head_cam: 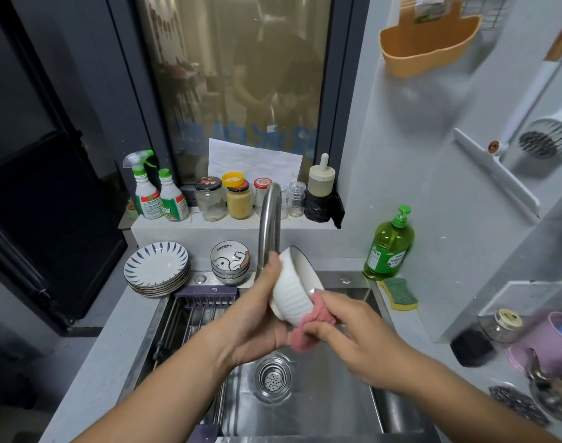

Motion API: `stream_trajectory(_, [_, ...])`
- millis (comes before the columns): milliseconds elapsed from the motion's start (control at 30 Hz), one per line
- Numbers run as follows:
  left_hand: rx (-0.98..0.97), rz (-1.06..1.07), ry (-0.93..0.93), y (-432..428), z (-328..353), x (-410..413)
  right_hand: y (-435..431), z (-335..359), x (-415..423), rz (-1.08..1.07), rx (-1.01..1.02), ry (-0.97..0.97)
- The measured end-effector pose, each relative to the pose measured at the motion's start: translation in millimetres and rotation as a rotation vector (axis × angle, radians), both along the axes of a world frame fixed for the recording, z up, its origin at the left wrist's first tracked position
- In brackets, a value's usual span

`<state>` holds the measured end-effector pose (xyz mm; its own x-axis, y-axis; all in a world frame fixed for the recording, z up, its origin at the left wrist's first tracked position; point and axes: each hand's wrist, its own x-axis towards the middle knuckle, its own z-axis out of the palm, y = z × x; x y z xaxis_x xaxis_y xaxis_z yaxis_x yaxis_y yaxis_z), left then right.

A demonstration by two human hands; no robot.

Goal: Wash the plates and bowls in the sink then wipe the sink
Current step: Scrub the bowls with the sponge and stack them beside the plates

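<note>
White ribbed bowl [294, 289] is held tilted on its side above the stainless sink [321, 410], just in front of the curved faucet [268, 225], with its mouth turned up and to the right. The left hand [257, 324] grips it from the left, fingers curled round its wall and foot, one digit lying up along the rim. The right hand [353, 334] presses a pink cloth [302, 338] against the bowl's lower outer wall; its fingers [321, 332] are clenched on the cloth, bunching it. Directly below sits the round drain strainer [272, 377] in the sink floor. A metal rack [190, 318] spans the left part of the sink. On the counter [107, 346] behind the sink's left corner stands a stack of plates [158, 266] with blue dashes; just to its right, a stack of small bowls [230, 262], the top one bearing a cartoon dog. At the sink's right rim lies a yellow-green sponge [399, 294], with a green soap bottle [389, 251] upright behind it. Jars and spray bottles line the window ledge.
</note>
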<state>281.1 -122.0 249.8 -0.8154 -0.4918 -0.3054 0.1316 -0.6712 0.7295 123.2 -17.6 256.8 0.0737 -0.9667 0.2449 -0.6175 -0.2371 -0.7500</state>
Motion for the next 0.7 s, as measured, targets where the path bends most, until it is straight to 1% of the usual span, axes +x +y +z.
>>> stream_trajectory(67, [-0.075, 0.052, 0.031, 3, -9, -2, 2, -2, 9, -0.05, 0.024, -0.26])
stream_trajectory(100, [-0.121, 0.085, 0.022, 4, -12, -3, 2, -2, 12, -0.075, 0.03, -0.35])
stream_trajectory(133, [-0.157, 0.111, 0.01, 5, -13, -4, 3, 0, 15, -0.09, 0.033, -0.395])
stream_trajectory(167, [-0.174, 0.124, 0.003, 6, -14, -5, 4, 1, 18, -0.091, 0.032, -0.4])
stream_trajectory(200, [-0.175, 0.123, -0.003, 6, -14, -5, 5, 1, 19, -0.083, 0.024, -0.35])
stream_trajectory(233, [-0.161, 0.108, -0.009, 5, -11, -5, 6, 0, 18, -0.076, 0.002, -0.25])
stream_trajectory(333, [-0.051, 0.078, -0.001, -1, -6, -1, 3, -7, -1, 0.009, -0.172, 0.217])
stream_trajectory(367, [-0.038, 0.061, -0.032, -4, -6, 1, 0, -11, -10, 0.048, -0.226, 0.36])
stream_trajectory(400, [-0.032, 0.018, -0.064, -8, -5, 3, -3, -14, -17, 0.083, -0.249, 0.458])
stream_trajectory(433, [-0.024, -0.049, -0.082, -13, -5, 5, -5, -15, -23, 0.108, -0.24, 0.499])
stream_trajectory(467, [-0.019, -0.119, -0.094, -16, -5, 6, -5, -15, -25, 0.117, -0.229, 0.497])
stream_trajectory(533, [-0.051, -0.224, -0.071, -16, -9, 9, -4, -15, -23, 0.122, -0.193, 0.394])
stream_trajectory(567, [-0.065, -0.253, -0.036, -13, -11, 8, -3, -17, -21, 0.099, -0.152, 0.294])
stream_trajectory(633, [-0.104, -0.204, 0.05, -8, -19, 6, 2, -17, -16, 0.039, -0.013, 0.066])
stream_trajectory(667, [-0.135, -0.142, 0.058, -4, -22, 6, 4, -17, -14, 0.013, 0.036, -0.007])
stream_trajectory(700, [-0.159, -0.086, 0.03, 0, -22, 4, 6, -17, -12, 0.0, 0.057, -0.041])
